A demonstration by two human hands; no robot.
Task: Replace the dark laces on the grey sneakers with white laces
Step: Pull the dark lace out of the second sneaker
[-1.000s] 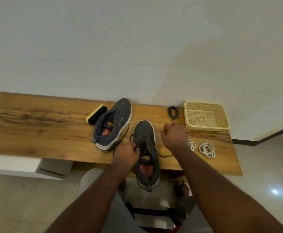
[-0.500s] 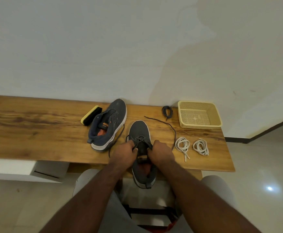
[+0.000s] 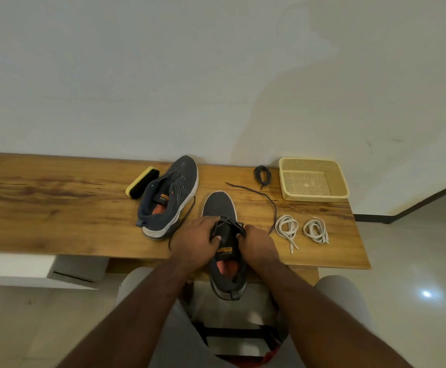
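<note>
A grey sneaker (image 3: 220,205) lies at the table's near edge, heel hanging over it, a dark lace still threaded through it. My left hand (image 3: 196,239) grips its left side at the eyelets. My right hand (image 3: 257,243) pinches the lacing on the right side. A loose end of the dark lace (image 3: 259,193) trails right across the wood. A second grey sneaker (image 3: 171,195), without a lace, lies tilted to the left. Two coiled white laces (image 3: 287,227) (image 3: 316,231) rest to the right. A coiled dark lace (image 3: 262,174) lies near the wall.
A yellow-backed shoe brush (image 3: 142,181) lies left of the far sneaker. An empty cream plastic basket (image 3: 313,179) stands at the back right of the wooden table (image 3: 44,203). The wall runs directly behind. My knees sit below the table edge.
My right hand let the pulled lace end fall on the table and came back to the sneaker's eyelets. My left hand stayed on the shoe.
</note>
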